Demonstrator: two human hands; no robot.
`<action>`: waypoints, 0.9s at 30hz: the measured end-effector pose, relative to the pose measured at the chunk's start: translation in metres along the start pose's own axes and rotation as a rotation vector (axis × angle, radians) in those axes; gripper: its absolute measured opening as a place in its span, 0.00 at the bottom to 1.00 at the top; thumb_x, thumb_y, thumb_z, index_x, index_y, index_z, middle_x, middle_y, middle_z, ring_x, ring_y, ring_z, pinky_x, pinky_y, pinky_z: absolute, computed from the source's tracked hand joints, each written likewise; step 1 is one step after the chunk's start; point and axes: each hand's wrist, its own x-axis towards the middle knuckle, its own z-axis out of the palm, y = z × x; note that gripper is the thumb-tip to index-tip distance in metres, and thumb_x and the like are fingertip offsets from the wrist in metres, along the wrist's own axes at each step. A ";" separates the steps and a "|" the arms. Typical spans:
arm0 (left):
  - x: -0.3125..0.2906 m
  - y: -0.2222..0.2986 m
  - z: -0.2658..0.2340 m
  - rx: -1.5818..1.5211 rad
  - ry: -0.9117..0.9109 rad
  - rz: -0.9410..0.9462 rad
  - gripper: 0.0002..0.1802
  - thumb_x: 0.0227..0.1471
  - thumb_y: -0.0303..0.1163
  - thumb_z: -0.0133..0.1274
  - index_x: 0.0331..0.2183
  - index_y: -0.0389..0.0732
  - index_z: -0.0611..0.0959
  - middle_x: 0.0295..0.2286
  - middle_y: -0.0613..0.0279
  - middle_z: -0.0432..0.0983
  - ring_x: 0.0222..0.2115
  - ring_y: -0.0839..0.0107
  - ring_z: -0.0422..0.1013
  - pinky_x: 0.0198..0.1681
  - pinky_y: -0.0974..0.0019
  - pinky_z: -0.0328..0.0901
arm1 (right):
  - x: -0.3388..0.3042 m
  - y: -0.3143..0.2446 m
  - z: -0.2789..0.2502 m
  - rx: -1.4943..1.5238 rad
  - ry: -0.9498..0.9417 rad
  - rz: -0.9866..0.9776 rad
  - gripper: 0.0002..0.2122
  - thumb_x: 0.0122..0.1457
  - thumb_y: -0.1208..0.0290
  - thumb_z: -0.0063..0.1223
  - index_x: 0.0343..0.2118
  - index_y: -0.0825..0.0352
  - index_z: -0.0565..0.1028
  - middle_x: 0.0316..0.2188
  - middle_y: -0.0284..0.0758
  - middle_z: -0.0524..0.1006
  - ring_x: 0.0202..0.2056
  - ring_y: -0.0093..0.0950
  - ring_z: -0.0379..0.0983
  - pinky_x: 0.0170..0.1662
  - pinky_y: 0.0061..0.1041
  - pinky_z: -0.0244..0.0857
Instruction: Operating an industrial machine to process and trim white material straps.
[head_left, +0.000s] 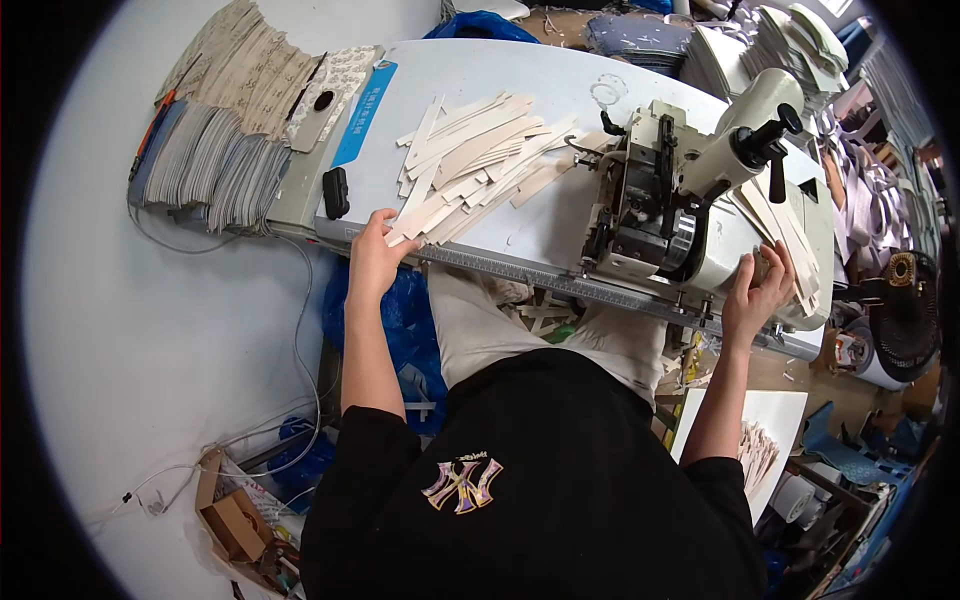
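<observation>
A loose pile of cream fabric-like strips (480, 160) lies fanned out on the white table of a sewing machine (690, 190). At the table's front left edge, my left hand (375, 258) has thumb and forefinger around the near end of a strip at the pile's lower left corner. Right of the machine head, my right hand (757, 297) rests by the front edge, its fingers bent and apart. More cream strips (785, 230) lie just beyond those fingers; I see none held in them. The machine head hides the table between the two piles.
Stacked grey and beige cut pieces (215, 160) stand at the left end, near a small black box (337, 192). A metal ruler (520, 272) runs along the front edge. Below right is a white board with thin strips (757, 455); a black fan (903, 310) stands at far right.
</observation>
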 end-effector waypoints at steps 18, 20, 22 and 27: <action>-0.085 0.090 -0.143 0.055 0.068 0.194 0.13 0.64 0.29 0.58 0.45 0.30 0.85 0.36 0.54 0.81 0.37 0.64 0.78 0.45 0.64 0.71 | -0.007 -0.036 -0.029 0.212 0.047 0.017 0.12 0.69 0.65 0.55 0.50 0.65 0.78 0.59 0.40 0.74 0.62 0.38 0.64 0.66 0.39 0.53; -0.086 0.117 -0.126 -0.382 -0.262 0.249 0.13 0.68 0.32 0.55 0.42 0.30 0.85 0.32 0.57 0.82 0.33 0.69 0.77 0.42 0.66 0.71 | -0.008 -0.072 -0.045 0.429 -0.107 -0.028 0.13 0.69 0.64 0.56 0.50 0.66 0.77 0.58 0.42 0.74 0.61 0.37 0.65 0.64 0.37 0.56; -0.077 0.138 -0.091 -0.440 -0.440 0.363 0.12 0.69 0.30 0.54 0.41 0.30 0.85 0.30 0.60 0.81 0.32 0.73 0.76 0.41 0.68 0.71 | -0.002 -0.110 -0.060 0.660 -0.351 -0.116 0.15 0.69 0.61 0.55 0.50 0.67 0.77 0.57 0.43 0.73 0.59 0.36 0.66 0.63 0.34 0.57; -0.051 0.174 -0.041 -0.383 -0.814 0.362 0.13 0.70 0.31 0.52 0.38 0.32 0.84 0.27 0.60 0.81 0.29 0.73 0.76 0.38 0.67 0.70 | -0.007 -0.122 -0.051 0.981 -0.654 -0.013 0.15 0.72 0.59 0.48 0.41 0.69 0.78 0.52 0.39 0.73 0.54 0.33 0.66 0.61 0.30 0.57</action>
